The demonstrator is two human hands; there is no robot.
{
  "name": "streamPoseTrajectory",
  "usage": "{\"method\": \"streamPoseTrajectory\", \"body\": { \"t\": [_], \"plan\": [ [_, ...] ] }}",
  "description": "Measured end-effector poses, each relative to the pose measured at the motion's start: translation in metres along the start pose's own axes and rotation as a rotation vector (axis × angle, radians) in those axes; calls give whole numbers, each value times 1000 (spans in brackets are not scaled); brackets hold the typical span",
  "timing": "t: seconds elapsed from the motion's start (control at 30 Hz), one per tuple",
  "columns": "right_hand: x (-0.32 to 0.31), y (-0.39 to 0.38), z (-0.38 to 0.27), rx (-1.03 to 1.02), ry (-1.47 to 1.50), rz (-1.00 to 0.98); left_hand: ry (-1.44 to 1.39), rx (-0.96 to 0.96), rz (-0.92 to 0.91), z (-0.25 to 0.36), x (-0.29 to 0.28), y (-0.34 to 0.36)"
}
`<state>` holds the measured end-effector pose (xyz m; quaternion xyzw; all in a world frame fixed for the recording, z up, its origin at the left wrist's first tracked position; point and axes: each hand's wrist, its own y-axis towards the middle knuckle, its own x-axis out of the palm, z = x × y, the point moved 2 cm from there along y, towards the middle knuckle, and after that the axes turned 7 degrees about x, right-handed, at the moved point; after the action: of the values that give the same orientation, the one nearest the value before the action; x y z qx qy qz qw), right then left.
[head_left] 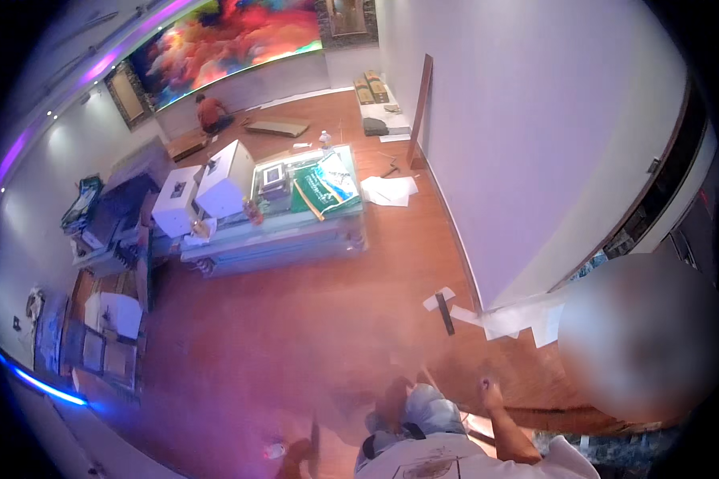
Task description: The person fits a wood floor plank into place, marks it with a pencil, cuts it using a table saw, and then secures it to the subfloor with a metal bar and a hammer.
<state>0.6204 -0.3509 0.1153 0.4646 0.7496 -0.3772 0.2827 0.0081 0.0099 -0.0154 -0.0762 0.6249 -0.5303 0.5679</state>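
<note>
My right forearm rises from the lower edge; my right hand (490,391) is closed on a small dark purplish thing I cannot make out, over the wooden floor (248,335). Below it are my white shirt and light trousers. I cannot make out my left hand; dark shapes at the lower middle are unclear. Just beyond my right hand lie a long dark strip (444,314) and white sheets (507,323) along the foot of the wall. A blurred round patch hides the area at right.
A stack of panels (272,243) bears white boxes (224,180) and green packaging (315,195). More panels and clutter (112,319) line the left wall. A person in orange (212,112) crouches at the back near a board (276,126). A plank (419,112) leans against the right wall.
</note>
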Motion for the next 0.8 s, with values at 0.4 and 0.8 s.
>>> {"method": "streamPoseTrajectory", "body": {
  "t": [0.4,0.8],
  "plan": [
    [117,185,-19,-66,-435,-349,-639,138,410,211,-506,191],
    [36,528,-484,-173,455,-395,-1929,644,235,459,-796,414]
  ]
}}
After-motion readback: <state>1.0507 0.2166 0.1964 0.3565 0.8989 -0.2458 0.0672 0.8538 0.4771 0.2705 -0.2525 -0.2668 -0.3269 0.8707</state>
